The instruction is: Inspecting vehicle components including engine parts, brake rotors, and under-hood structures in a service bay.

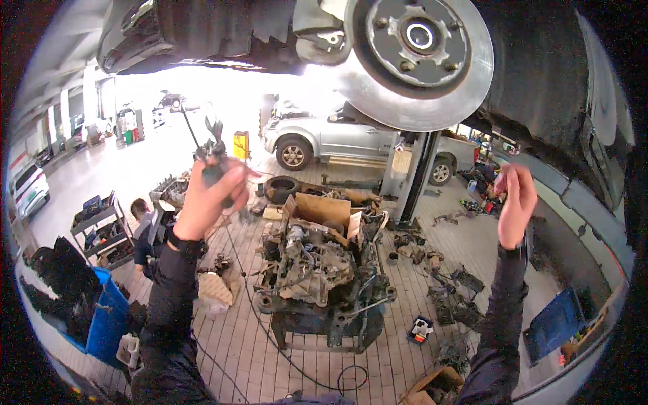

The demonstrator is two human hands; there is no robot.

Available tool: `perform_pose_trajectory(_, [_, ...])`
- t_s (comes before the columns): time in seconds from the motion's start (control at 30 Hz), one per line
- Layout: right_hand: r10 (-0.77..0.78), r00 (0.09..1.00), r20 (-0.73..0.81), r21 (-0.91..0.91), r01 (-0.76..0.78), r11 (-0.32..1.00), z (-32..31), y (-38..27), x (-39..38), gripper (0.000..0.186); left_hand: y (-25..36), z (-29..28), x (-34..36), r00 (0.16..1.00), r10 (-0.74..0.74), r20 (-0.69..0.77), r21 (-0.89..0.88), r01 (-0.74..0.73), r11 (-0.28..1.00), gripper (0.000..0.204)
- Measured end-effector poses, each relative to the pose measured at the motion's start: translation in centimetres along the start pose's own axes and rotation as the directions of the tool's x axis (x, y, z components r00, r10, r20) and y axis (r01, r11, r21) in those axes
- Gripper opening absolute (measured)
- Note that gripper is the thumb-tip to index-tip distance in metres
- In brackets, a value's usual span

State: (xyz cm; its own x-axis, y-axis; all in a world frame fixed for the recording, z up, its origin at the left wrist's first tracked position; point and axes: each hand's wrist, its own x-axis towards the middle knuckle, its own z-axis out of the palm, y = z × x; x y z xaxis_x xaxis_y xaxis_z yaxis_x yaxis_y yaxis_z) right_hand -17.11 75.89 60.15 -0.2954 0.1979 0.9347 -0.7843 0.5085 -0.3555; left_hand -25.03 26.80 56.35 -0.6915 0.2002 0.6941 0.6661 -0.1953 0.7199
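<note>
Raised at the left, my left hand [214, 192] is closed round a dark part with a cable [214, 154]. A thin black rod [191, 128] sticks up from the same spot, and a thin cable [239, 260] hangs below toward the floor. On the right, my right hand [517, 202] is raised with its fingers curled together; whether anything is between them cannot be made out. Above and between the hands is a shiny brake disc [466, 88] with its wheel studs bare. A brake caliper [324, 40] sits at the disc's left edge.
A greasy engine assembly [310, 270] rests on a stand below, beside an open cardboard box [322, 210]. Loose parts [459, 290] litter the tiled floor at right. A lift post [415, 182] stands before a silver pickup [344, 138]. Another person [140, 233] is low at left.
</note>
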Motion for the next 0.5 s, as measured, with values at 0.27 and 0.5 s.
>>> perform_pose_trajectory(0.27, [-0.469,0.883,0.009,-0.356,0.441,0.824,11.9,-6.2,5.5,0.018,0.9,2.8,5.8,0.964,0.265,-0.016,0.128,-0.261,0.957,0.019])
perform_pose_trajectory(0.5, [-0.722,0.685,0.101,-0.473,0.672,0.571,15.9,-7.8,7.3,0.026,0.7,5.1,6.5,0.92,0.378,-0.104,0.182,-0.356,0.917,0.017])
